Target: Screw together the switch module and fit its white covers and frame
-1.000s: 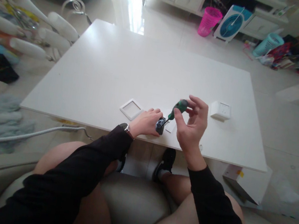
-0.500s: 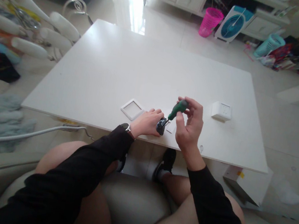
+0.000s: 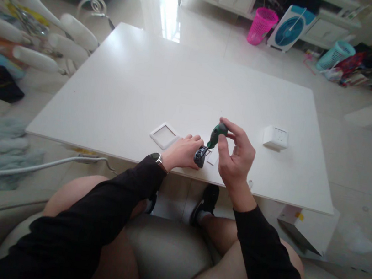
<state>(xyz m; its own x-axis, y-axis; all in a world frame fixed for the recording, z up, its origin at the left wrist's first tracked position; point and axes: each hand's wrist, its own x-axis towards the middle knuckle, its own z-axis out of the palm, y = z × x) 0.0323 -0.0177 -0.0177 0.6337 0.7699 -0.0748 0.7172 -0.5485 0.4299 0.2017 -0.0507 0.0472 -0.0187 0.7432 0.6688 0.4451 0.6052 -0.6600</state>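
My left hand (image 3: 183, 152) rests on the white table (image 3: 166, 81) near its front edge and grips a small dark switch module (image 3: 200, 155). My right hand (image 3: 236, 154) pinches the green handle of a screwdriver (image 3: 215, 134) with its fingertips. The screwdriver's tip points down into the module. A small flat white piece (image 3: 212, 158) lies on the table just right of the module, partly behind my right hand.
A white square frame (image 3: 164, 135) lies left of my left hand. A white wall socket (image 3: 275, 138) sits to the right. Beyond the table stand a pink basket (image 3: 262, 26), a blue fan (image 3: 288, 30) and a teal basket (image 3: 335, 54). A drying rack (image 3: 44, 41) stands at left.
My right hand has closed its fingers round the screwdriver handle and moved it slightly left and more upright over the module. My left hand has stayed in place.
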